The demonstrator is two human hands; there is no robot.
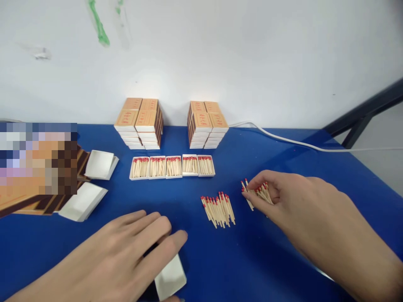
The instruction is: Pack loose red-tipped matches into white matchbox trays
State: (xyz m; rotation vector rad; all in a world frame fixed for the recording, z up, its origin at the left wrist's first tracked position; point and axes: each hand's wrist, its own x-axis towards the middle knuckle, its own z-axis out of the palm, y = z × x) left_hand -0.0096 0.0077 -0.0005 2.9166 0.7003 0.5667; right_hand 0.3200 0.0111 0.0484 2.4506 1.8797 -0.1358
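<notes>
Our left hand [122,247] is half-curled over a white tray [171,277] on the blue counter [214,268]; can't tell if it's gripping. Our right hand [302,205] has thumb and index nearly together at the right match pile [263,192]; can't confirm a pinch. Left match pile [220,211] lies between our hands, nearer us than five filled trays [174,167].

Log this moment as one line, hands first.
left hand: over white tray | right hand: at loose matches | beyond: row of filled trays, stacked matchboxes
</notes>
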